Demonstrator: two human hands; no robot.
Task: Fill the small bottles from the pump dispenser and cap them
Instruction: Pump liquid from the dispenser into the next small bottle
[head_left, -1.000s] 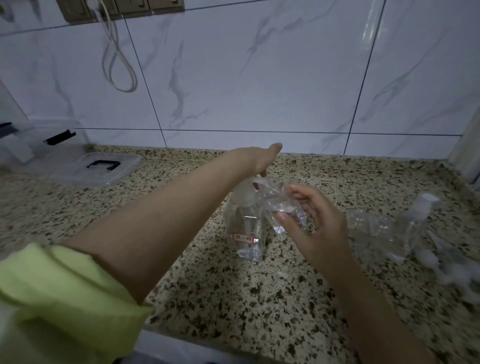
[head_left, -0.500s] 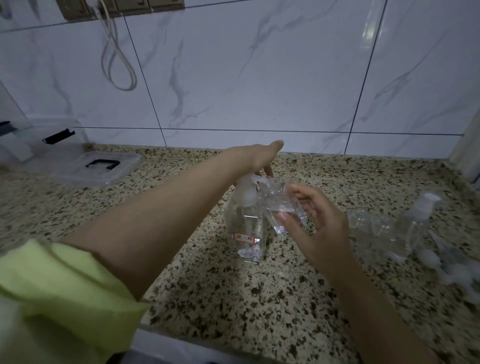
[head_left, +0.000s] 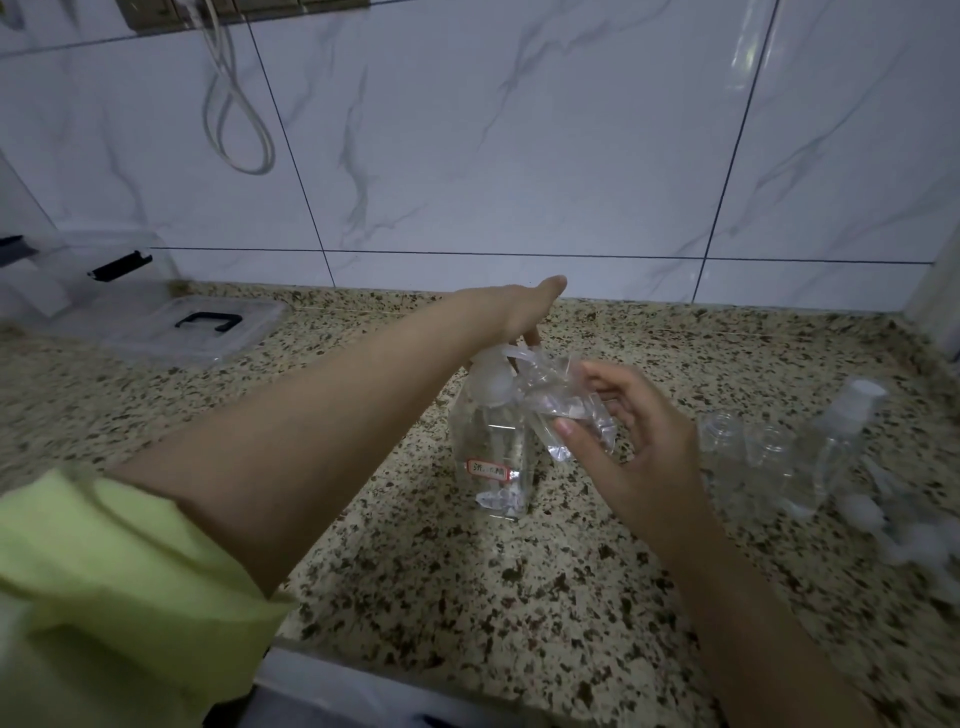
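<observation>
A clear pump dispenser with a red-bordered label stands on the speckled counter in the middle. My left hand rests on its white pump head, palm down with the fingers stretched out. My right hand grips a small clear bottle, tilted, with its mouth under the pump's spout. To the right stand two uncapped small bottles and a taller one with a white spray cap. Loose white caps lie at the far right.
A clear plastic box and its lid with a black handle sit at the back left. A white cable hangs on the marble tile wall. The counter's front edge runs along the bottom.
My left hand has risen slightly with the pump head. My right hand still keeps the small bottle at the spout.
</observation>
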